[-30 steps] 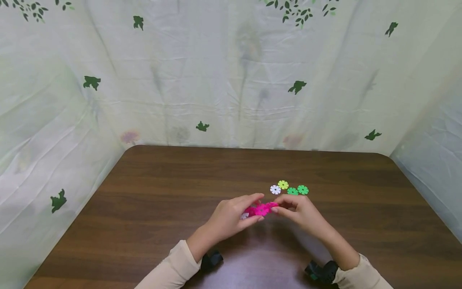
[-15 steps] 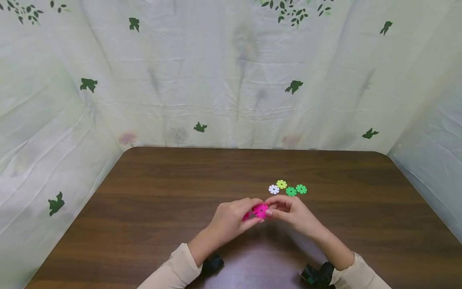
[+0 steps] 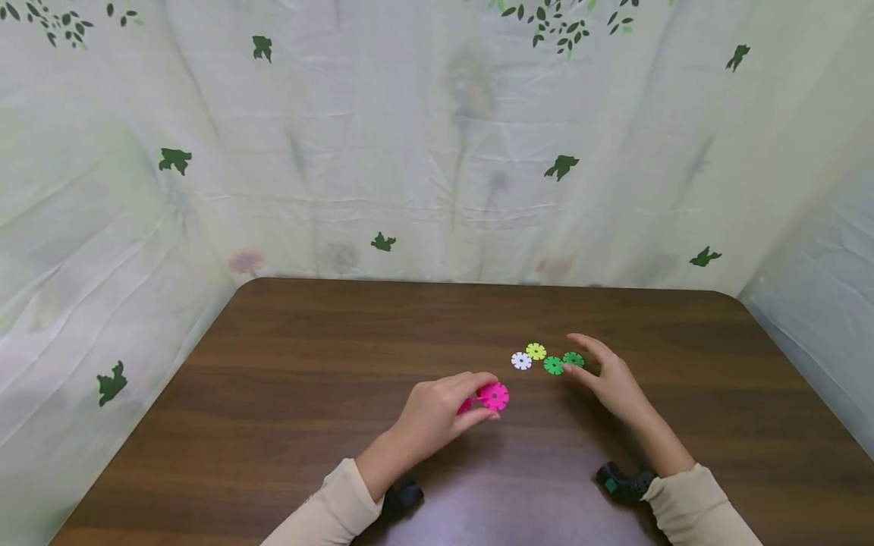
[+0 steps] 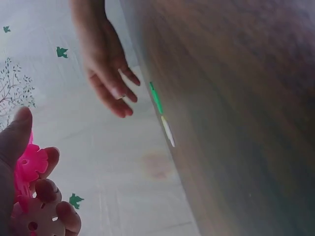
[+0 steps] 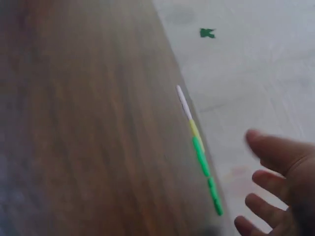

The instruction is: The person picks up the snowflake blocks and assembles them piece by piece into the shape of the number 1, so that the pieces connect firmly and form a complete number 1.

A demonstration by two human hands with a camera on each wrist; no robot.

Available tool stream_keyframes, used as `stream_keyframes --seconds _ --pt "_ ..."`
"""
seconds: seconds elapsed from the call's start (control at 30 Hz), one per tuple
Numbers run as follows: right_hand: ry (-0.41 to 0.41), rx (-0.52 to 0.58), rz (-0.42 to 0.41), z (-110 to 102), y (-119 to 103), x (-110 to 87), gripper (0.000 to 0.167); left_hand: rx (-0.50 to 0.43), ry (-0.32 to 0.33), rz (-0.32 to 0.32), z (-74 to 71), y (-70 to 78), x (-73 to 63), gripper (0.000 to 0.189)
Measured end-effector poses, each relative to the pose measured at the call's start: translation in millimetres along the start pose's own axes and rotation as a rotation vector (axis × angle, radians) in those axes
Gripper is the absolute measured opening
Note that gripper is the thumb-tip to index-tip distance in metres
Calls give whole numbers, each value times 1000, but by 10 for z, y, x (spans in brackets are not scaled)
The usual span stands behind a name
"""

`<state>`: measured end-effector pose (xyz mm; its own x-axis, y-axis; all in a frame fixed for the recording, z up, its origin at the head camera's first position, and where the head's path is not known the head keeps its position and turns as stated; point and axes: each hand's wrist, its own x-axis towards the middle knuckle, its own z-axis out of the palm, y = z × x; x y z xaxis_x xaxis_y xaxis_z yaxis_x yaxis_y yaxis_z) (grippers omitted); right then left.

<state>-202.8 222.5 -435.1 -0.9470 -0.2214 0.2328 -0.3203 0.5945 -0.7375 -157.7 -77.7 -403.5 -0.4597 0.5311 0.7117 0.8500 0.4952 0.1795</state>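
Observation:
My left hand (image 3: 432, 409) pinches a cluster of joined pink notched discs (image 3: 495, 396) between thumb and fingers, raised over the table. In the left wrist view, a pale notched disc (image 4: 42, 219) shows in the same cluster below a pink flower-shaped disc (image 4: 33, 162); the palm side hides part of it. My right hand (image 3: 617, 387) has its thumb and fingers spread, nothing between them, over a green disc (image 3: 554, 365) and a second green disc (image 3: 573, 359). Beside these lie a white disc (image 3: 521, 361) and a yellow disc (image 3: 536, 351).
The brown wooden table (image 3: 328, 341) has rounded far corners. Behind it hangs a pale cloth backdrop (image 3: 423, 136) with green leaf and bird shapes, and cloth also flanks both sides. A black device (image 3: 624, 482) sits at the right wrist.
My right hand has let go of the pink discs and moved right and away from me to the green discs, its fingers spreading. The left hand keeps the pink discs in nearly the same place.

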Motion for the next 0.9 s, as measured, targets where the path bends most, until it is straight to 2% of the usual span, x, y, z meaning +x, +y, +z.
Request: stream_keyframes --seconds 0.1,0.17,0.3,0.4,0.5,0.6,0.73,0.9 --pt "-61 -73 25 1 105 -3 60 -12 3 0 -2 0 0 46" --pt "-87 -132 14 2 140 1 58 -20 3 0 -2 -2 0 46" --pt "-88 -202 -12 -2 139 8 44 -17 3 3 -3 -6 -3 46" --pt "-84 -204 37 -18 104 2 32 -20 5 0 -3 -5 -7 45" --pt "-95 -170 88 -41 75 0 24 -29 5 -7 -6 0 -12 43" --pt "-119 -74 98 -75 54 7 21 -28 1 -9 -2 -2 -17 43" --pt "-145 74 43 -132 -100 12 25 -28 -2 -9 5 -6 -24 42" --pt "-138 164 -64 -140 -490 -30 19 -23 4 -1 11 -11 -20 43"
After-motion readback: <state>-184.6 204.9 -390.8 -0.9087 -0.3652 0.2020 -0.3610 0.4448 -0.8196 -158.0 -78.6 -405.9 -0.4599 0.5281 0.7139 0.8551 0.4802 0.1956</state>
